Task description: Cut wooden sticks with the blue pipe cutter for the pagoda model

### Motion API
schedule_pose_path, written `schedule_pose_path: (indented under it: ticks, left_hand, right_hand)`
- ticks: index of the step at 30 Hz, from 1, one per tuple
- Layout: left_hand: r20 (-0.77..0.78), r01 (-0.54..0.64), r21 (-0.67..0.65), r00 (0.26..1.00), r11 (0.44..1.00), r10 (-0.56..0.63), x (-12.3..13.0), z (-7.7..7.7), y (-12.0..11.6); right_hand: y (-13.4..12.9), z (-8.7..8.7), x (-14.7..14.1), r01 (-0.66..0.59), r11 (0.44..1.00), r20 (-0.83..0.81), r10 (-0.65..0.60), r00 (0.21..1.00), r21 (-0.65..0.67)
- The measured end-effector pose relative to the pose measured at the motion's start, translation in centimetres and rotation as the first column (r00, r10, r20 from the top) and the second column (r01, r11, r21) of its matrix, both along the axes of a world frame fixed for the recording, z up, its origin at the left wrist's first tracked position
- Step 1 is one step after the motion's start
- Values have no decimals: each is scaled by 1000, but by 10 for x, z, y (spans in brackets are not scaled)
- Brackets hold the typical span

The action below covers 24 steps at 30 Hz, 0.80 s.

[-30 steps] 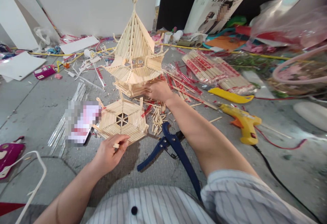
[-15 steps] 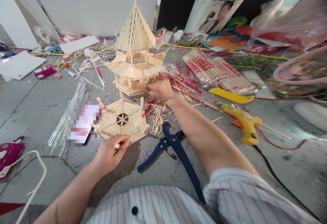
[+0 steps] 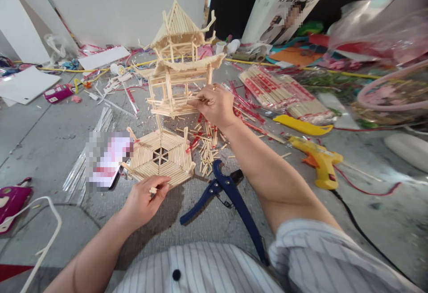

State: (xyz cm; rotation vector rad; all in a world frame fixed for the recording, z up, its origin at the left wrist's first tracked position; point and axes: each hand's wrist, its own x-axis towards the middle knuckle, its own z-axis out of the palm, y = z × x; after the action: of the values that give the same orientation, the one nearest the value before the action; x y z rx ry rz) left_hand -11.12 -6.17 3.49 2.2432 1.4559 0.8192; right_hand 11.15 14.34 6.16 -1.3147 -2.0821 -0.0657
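A pagoda model [image 3: 168, 76] made of pale wooden sticks leans back, with the undersides of its roofs showing. My right hand [image 3: 216, 105] is closed on the right end of its bottom rail, fingertips pinched. In front of it lies a hexagonal stick panel [image 3: 143, 154] with a small spoked opening and upturned corner posts. At its near edge, my left hand [image 3: 145, 199] is closed around the front corner, where a pale stick end pokes out between the fingers. Blue-handled cutters [image 3: 230, 195] rest on the floor just right of the panel.
Short cut sticks [image 3: 207, 157] are strewn right of the panel. A yellow glue gun [image 3: 316, 159], a yellow-handled saw [image 3: 302, 125] and bundled sticks [image 3: 284, 92] lie farther right. A phone [image 3: 112, 159] and clear glue sticks [image 3: 88, 150] are on the left.
The pagoda has tipped backward, its front edge rising, so the roof undersides now show. My right hand has moved up and slightly right with it. My left hand has stayed still.
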Motion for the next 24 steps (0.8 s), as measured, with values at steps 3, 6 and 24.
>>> schedule_pose_path:
  ticks: [3, 6, 24]
  left_hand:
    - [0, 3, -1, 1000, 1000, -3, 0, 0, 0]
    - [5, -3, 7, 1000, 1000, 3, 0, -1, 0]
    - [15, 19, 25, 1000, 1000, -19, 0, 0, 0]
  right_hand:
    - [-2, 3, -1, 29, 999, -63, -28, 998, 16]
    - [-4, 5, -2, 38, 999, -81, -37, 996, 13]
    - [17, -25, -1, 6, 990, -211, 24, 977, 139]
